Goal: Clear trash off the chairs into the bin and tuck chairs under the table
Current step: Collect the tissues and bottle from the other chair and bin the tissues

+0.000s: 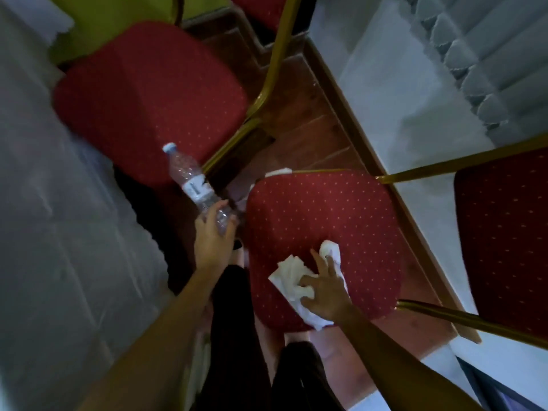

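Arms in foreground: bottle being gripped on the left, tissues being pressed on the right.

Table cloth [44,232] is being seen along the left edge, white and draped. Far chair [148,96] is sitting just beside it, red seat bare. Near chair [323,232] is being worked on, set well out from the cloth, gold frame showing at its right. Wood floor [305,126] is being seen between the two seats. Left hand [212,232] is being kept curled around the base of a clear plastic bottle [192,182], which is being held tilted over the gap between the seats, cap pointing up-left. Right hand [323,289] is being laid with fingers spread on crumpled white tissues [292,272] lying on the near seat's front half. Bin cannot be told from this view.
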